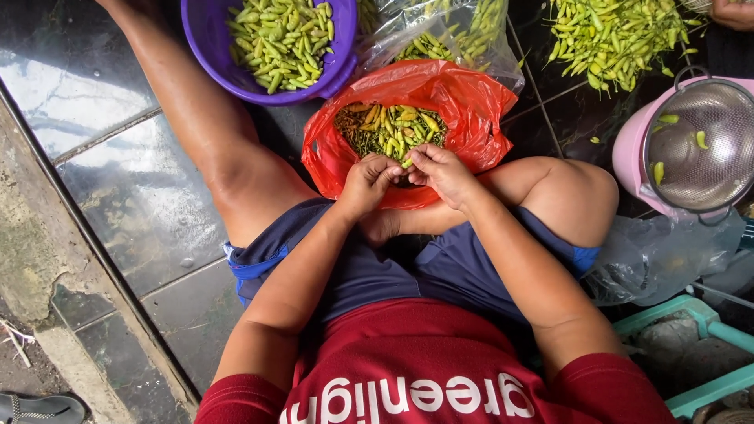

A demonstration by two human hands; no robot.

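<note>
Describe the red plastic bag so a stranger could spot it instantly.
Start at the person's two hands, left hand and right hand, meeting between the knees. Beneath them lies the crumpled red plastic bag, open-mouthed. Unlike the purple plastic bowl, it holds chillies mixed with dark stems.

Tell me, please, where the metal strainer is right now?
The metal strainer sits in a pink basin at the right edge of the head view, beside the person's bent knee.

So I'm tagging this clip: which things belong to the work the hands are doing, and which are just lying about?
In use: left hand and right hand on one chilli; red bag; purple bowl; loose chilli pile.

Lying about: metal strainer in pink tub; sandal; green stool.
</note>
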